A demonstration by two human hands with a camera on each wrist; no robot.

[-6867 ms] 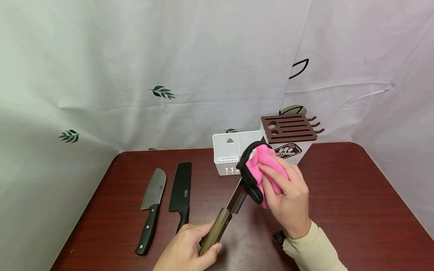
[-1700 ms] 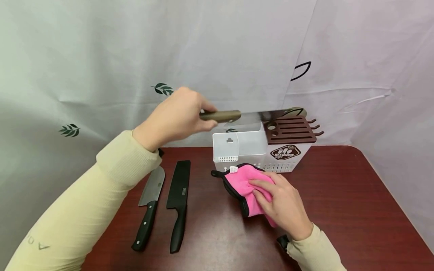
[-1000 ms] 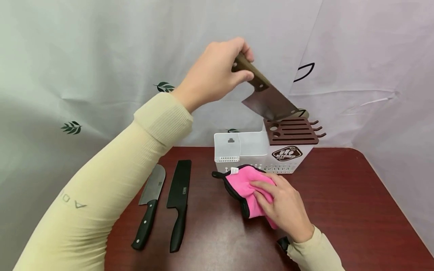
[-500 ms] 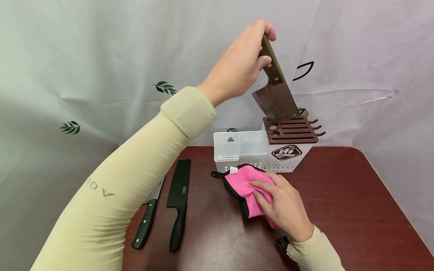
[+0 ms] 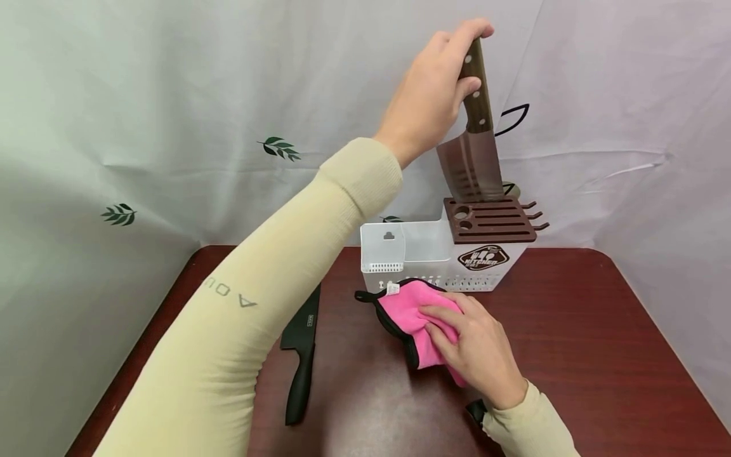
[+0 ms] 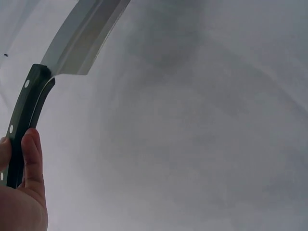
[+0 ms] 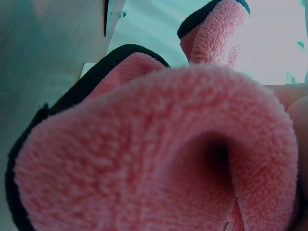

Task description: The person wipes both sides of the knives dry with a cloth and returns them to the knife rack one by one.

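My left hand [image 5: 425, 89] grips the wooden handle of a cleaver [image 5: 473, 166], held nearly upright, blade down. The blade's lower end meets the rear of the brown slotted top of a white knife holder [image 5: 493, 219]. In the left wrist view, fingers and thumb wrap the riveted handle [image 6: 26, 106], which looks dark green there. My right hand [image 5: 480, 346] holds a pink cloth [image 5: 408, 304] with black edging low over the table, in front of the holder. Bunched folds of the cloth [image 7: 120, 168] fill much of the right wrist view.
A black knife [image 5: 301, 374] lies on the dark red table [image 5: 599, 343], its blade partly covered by the left sleeve [image 5: 274, 285]. An open white compartment [image 5: 382, 247] adjoins the holder's left side, and brown hooks [image 5: 533, 216] stick out on its right. A pale curtain hangs behind.
The cleaver was wiped with the cloth earlier; my left hand has since carried it up and right, turning it blade down over the holder. The left sleeve now hides the silver-bladed knife. The right hand lowered the cloth.
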